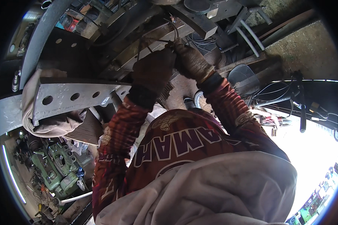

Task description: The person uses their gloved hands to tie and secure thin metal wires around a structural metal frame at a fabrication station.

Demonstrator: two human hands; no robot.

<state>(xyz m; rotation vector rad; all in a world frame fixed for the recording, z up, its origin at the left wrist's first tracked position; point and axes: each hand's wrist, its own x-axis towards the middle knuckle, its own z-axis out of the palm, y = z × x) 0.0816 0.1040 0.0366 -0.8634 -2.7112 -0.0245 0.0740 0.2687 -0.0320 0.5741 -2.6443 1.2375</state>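
Both my hands wear dirty work gloves and meet at the fingertips in front of a dark metal frame. My left hand [154, 69] is closed, its back toward me, so whatever it grips is hidden. Beside it, my right hand [193, 62] is closed too, its fingers pinched together. A thin dark cable [175, 28] curves up from between the fingertips, and the right hand seems to hold its lower end. Just behind the hands runs a long metal beam [129, 56]. A thin dark strip [156, 39] crosses above the left hand.
A grey steel plate with round holes [65, 96] juts out at left, a beige cloth [50, 125] draped around it. Right of my hands stand a round dark mesh disc [244, 78] and looped cables [272, 92]. Green machinery [58, 167] is at lower left.
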